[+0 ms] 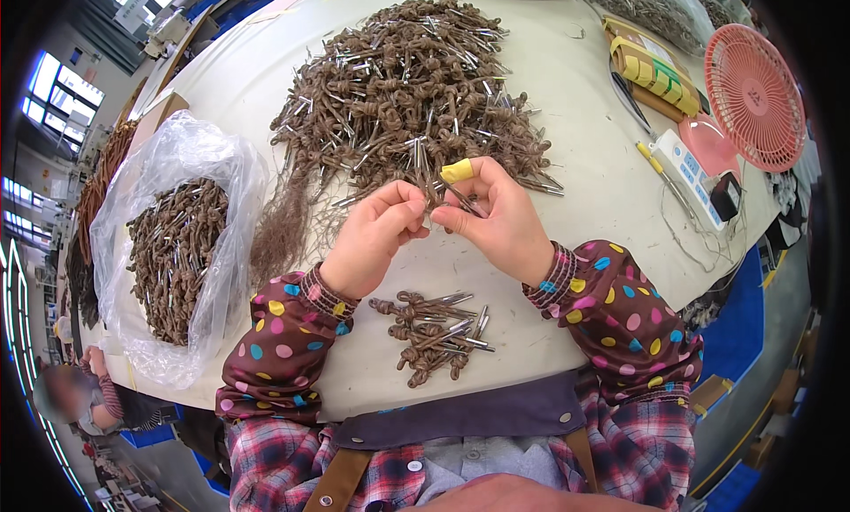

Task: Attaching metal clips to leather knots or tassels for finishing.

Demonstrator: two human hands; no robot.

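Just in front of a large heap of brown knotted cords with metal tips (403,92), my two hands are close together. My right hand (505,220) is closed on a brown knotted cord (467,202), pinched between thumb and fingers; a yellow wrap (457,171) covers one fingertip. My left hand (374,238) is also closed, thumb against forefinger, beside that cord. Whatever it pinches is too small or hidden to make out. Between my forearms lies a small pile of similar knotted cords (432,337), their metal tips pointing mostly right.
At the left, a clear plastic bag (181,127) holds more knotted cords. Loose brown threads (285,233) lie beside the heap. A pink fan (754,98), a white power strip (686,177) and a yellow-wrapped package (651,69) stand at the right. Another person (75,397) is far left.
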